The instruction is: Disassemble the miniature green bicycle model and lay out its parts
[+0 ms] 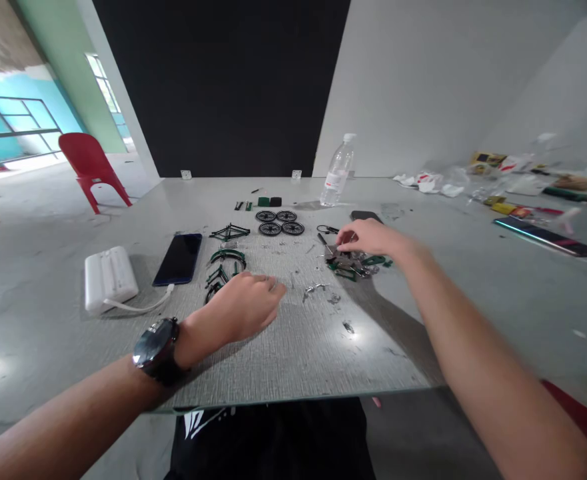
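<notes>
My left hand (246, 303), a watch on its wrist, rests low over the table with its fingers curled together. Something small and pale may be between the fingertips, too small to name. Beside it lie green-and-black curved pieces (228, 255), like miniature bicycle mudguards, partly hidden by the hand. My right hand (366, 235) reaches down to a heap of small green and metal parts (348, 267), its thumb and fingers closed at the heap's upper edge; what they pinch is hidden. Small silver pieces (316, 289) lie between the hands. Beyond them are several miniature spoked wheels (270, 229) and a miniature bicycle frame (229, 231).
At left lie a white power bank (110, 279) and a phone (178, 259) with a cable. A water bottle (338, 172) stands at the back. Wrappers (428, 181) and another phone (543, 236) lie at right. The table's front edge (298, 399) is near my lap.
</notes>
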Demonstrator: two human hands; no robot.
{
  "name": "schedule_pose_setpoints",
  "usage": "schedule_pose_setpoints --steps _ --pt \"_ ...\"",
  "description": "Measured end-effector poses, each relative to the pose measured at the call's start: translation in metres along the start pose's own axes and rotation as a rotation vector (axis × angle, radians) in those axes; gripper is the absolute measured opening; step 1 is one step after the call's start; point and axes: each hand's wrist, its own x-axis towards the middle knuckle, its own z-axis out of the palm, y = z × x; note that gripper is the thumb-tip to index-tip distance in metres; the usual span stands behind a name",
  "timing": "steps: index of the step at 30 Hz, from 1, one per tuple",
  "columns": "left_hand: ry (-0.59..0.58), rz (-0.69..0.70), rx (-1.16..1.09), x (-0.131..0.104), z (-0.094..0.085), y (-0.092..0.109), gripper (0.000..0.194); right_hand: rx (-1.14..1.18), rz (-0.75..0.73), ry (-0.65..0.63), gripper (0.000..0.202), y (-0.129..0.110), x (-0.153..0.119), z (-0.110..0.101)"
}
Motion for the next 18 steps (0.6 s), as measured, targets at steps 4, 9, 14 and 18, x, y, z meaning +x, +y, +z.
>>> schedule_pose_setpoints --steps 4,9,14,18 --pt "-0.002 -0.003 0.015 -0.001 -0.002 0.002 0.018 -0.002 0.007 -0.032 0.024 0.009 0.002 0.000" --pt "-0.025 -0.018 0.027 0.000 -0.007 0.004 0.018 -0.016 0.051 -0.023 0.019 0.020 0.003 0.001" --pt "-0.010 -0.018 0.038 0.000 -0.006 0.004 0.020 -0.033 0.084 0.012 0.016 0.019 -0.003 -0.004" --pt "0.004 -0.013 0.041 -0.001 -0.006 0.004 0.019 -0.032 0.052 0.048 0.013 0.012 -0.007 -0.007"
